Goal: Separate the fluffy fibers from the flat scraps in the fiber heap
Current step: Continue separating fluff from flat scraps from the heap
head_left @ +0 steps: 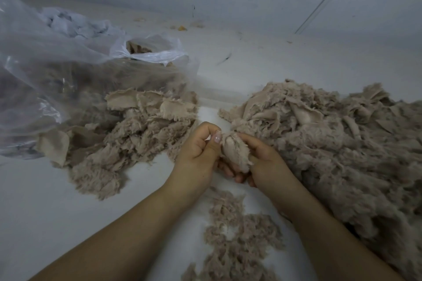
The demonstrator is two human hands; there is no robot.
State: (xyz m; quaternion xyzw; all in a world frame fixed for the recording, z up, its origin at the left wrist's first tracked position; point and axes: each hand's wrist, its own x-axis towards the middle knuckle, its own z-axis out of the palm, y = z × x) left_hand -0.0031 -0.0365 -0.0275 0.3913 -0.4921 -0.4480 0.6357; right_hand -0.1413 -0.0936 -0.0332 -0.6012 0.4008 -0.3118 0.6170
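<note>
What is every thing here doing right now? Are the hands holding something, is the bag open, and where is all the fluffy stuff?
left hand: fingers curled, pinching the scrap.
right hand: fingers curled, holding the scrap from the other side.
scrap: held up between both hands, frayed at its edges.
big heap: piled loose on the right.
left pile: lying beside the bag.
small fluffy pile: loose between the forearms.
plastic bag: lying open, crumpled, partly filled.

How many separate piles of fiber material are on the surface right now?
3: the left pile by the plastic bag, the big right heap, and a small fluffy pile between the forearms.
</note>
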